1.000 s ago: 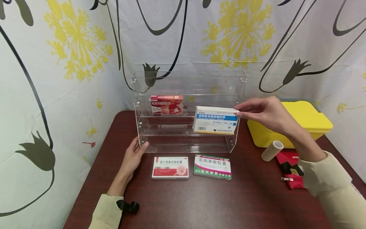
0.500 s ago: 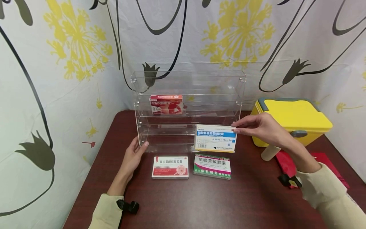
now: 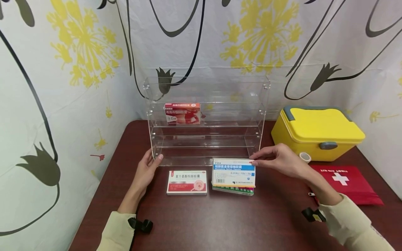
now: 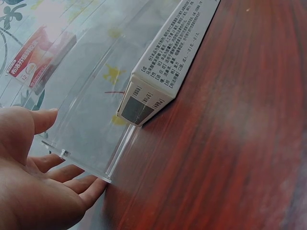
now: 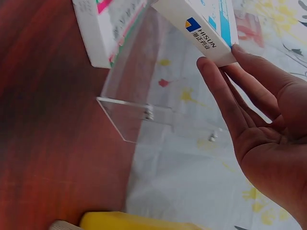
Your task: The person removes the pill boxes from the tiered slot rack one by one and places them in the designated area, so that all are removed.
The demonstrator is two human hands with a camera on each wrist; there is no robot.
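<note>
My right hand [image 3: 277, 160] pinches a white and blue medicine box [image 3: 233, 170] by its right upper corner, thumb on one face and fingers on the other in the right wrist view. That box hangs in front of the clear acrylic rack's lower edge and covers most of a green and pink medicine box [image 3: 233, 190]. At the lower left side of the clear acrylic rack [image 3: 204, 161], my left hand [image 3: 147, 172] holds the side panel between thumb and fingers. On a rack shelf stands a red medicine box [image 3: 183, 114]. A white and red medicine box [image 3: 186, 182] lies before the rack.
To the right of the rack sits a yellow lidded box [image 3: 320, 134] with a grey latch. In front of it are a pale roll [image 3: 304, 157] and a red first aid pouch [image 3: 351, 184]. A patterned cloth [image 3: 201, 42] hangs behind the dark wooden table [image 3: 226, 223].
My right hand has lowered the white and blue medicine box from the rack's shelf level to over the green and pink one. My left hand stays on the rack.
</note>
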